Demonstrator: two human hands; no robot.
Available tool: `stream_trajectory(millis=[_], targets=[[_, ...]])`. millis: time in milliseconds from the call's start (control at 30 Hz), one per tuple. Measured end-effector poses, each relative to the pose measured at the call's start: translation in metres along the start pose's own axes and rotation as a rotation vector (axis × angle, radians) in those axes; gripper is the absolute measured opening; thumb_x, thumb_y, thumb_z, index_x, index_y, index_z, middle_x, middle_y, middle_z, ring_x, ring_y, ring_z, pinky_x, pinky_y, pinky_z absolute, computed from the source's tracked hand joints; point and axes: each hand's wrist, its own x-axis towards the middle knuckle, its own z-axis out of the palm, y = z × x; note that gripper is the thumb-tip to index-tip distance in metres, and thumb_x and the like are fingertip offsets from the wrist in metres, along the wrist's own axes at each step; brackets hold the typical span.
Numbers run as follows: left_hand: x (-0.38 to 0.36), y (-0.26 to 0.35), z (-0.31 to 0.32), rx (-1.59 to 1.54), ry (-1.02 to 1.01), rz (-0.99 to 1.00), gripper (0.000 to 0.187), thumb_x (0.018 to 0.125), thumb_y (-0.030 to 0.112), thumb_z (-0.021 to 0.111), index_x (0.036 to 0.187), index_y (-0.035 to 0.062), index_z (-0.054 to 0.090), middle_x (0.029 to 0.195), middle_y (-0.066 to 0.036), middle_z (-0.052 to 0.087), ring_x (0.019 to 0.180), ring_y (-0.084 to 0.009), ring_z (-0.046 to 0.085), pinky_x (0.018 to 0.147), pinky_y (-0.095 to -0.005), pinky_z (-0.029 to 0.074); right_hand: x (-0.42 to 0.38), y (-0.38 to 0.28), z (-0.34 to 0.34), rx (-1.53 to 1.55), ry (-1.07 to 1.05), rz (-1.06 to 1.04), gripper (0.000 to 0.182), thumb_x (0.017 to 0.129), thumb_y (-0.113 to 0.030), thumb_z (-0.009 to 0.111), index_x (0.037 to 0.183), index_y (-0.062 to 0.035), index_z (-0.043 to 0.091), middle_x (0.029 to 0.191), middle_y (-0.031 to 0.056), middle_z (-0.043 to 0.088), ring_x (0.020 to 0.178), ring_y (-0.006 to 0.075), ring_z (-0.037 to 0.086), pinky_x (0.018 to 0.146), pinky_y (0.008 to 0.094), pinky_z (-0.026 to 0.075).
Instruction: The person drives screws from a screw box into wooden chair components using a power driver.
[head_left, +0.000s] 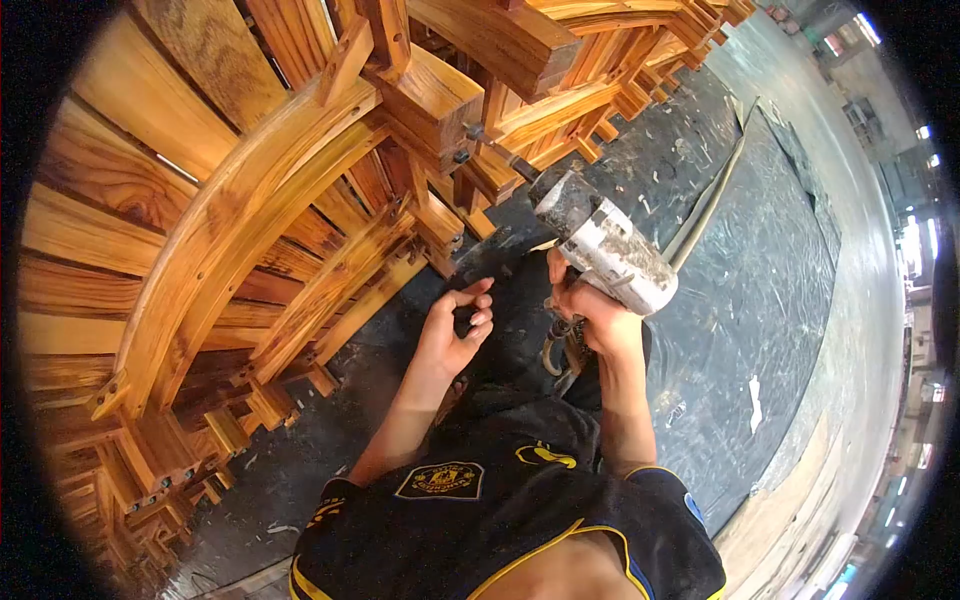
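Observation:
My right hand [590, 310] is wrapped round the grip of a worn white-and-grey impact wrench [615, 250]. Its long drive shaft [512, 160] points up and left, the tip right at a bolt in the end of a wooden block [435, 105] on a slatted piece of furniture. My left hand [455, 325] is held to the left of the wrench, fingers curled in towards the thumb; I cannot tell what lies in it. Below the wrench's grip, dark metal fittings [565, 345] show beside my right hand.
Curved, varnished wooden slatwork [180, 260] fills the left side, with more similar pieces [600, 85] lined up behind. An air hose [715, 195] runs away from the wrench across a dark floor sheet [730, 310] scattered with scraps. Bare concrete floor [850, 250] lies at the right.

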Motion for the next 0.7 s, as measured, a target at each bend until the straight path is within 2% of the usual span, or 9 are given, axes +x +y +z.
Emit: stream_trajectory(millis=[100,167,233,367,467,533,633,700], targets=[[0.004,0.002,-0.018,0.056,0.034,-0.012,0.030,0.082,0.004,0.043,0.109,-0.0072,0.050,0.081,-0.009,0.050,0.060,-0.0146,0.042,0.048,-0.0237,0.034,-0.002,-0.001,0.002,-0.078,0.030,0.000,0.012,0.069,-0.002,0.058,0.080,-0.0012,0.062,0.068,0.0029,0.059,0.060,0.0132,0.054,0.053,0.0278,0.041],[0.006,0.003,-0.023,0.081,0.023,-0.007,0.030,0.082,0.003,0.042,0.109,-0.0079,0.050,0.082,-0.009,0.051,0.061,-0.0142,0.042,0.049,-0.0234,0.034,-0.002,-0.006,0.001,-0.109,-0.033,0.037,0.012,0.070,-0.002,0.059,0.081,-0.0024,0.062,0.070,0.0037,0.059,0.063,0.0152,0.056,0.056,0.0291,0.043],[0.006,0.003,-0.022,0.107,0.009,-0.003,0.030,0.082,0.003,0.042,0.109,-0.0086,0.050,0.083,-0.010,0.051,0.062,-0.0138,0.042,0.049,-0.0231,0.035,-0.001,-0.011,0.006,-0.390,0.012,-0.018,0.013,0.069,-0.001,0.059,0.081,-0.0041,0.062,0.071,0.0048,0.059,0.065,0.0175,0.056,0.059,0.0305,0.044],[0.005,0.000,-0.016,0.144,0.007,-0.026,0.031,0.081,-0.001,0.041,0.109,-0.0099,0.050,0.086,-0.012,0.053,0.063,-0.0129,0.042,0.050,-0.0222,0.036,-0.002,-0.011,0.005,-0.287,-0.004,-0.010,0.013,0.069,0.000,0.059,0.081,-0.0053,0.061,0.072,0.0057,0.059,0.067,0.0194,0.056,0.061,0.0315,0.044],[0.007,-0.005,-0.021,0.173,-0.005,-0.055,0.032,0.080,-0.003,0.041,0.110,-0.0103,0.050,0.088,-0.012,0.054,0.064,-0.0126,0.042,0.050,-0.0218,0.036,-0.001,-0.010,0.005,-0.312,-0.026,0.028,0.013,0.070,0.000,0.059,0.081,-0.0042,0.061,0.071,0.0051,0.059,0.064,0.0170,0.055,0.058,0.0305,0.044],[0.008,-0.008,-0.025,0.197,-0.001,-0.064,0.033,0.080,-0.004,0.041,0.110,-0.0108,0.050,0.092,-0.014,0.056,0.064,-0.0123,0.043,0.050,-0.0215,0.037,-0.002,0.000,0.002,-0.088,-0.046,0.034,0.011,0.070,0.001,0.060,0.081,-0.0032,0.060,0.070,0.0039,0.058,0.062,0.0143,0.054,0.055,0.0287,0.043],[0.004,-0.011,-0.024,0.268,0.012,-0.065,0.032,0.081,-0.003,0.041,0.110,-0.0110,0.051,0.094,-0.015,0.056,0.066,-0.0119,0.045,0.050,-0.0208,0.038,-0.005,-0.004,0.004,-0.033,-0.032,0.087,0.010,0.070,0.001,0.059,0.080,-0.0021,0.060,0.069,0.0019,0.057,0.060,0.0118,0.052,0.052,0.0268,0.041],[0.002,-0.012,-0.023,0.296,0.020,-0.074,0.032,0.082,-0.001,0.041,0.111,-0.0109,0.051,0.094,-0.015,0.057,0.066,-0.0117,0.046,0.050,-0.0205,0.038,-0.005,-0.005,0.009,-0.076,0.010,0.041,0.010,0.070,0.001,0.058,0.080,-0.0021,0.060,0.069,0.0016,0.056,0.060,0.0114,0.051,0.052,0.0265,0.040]])
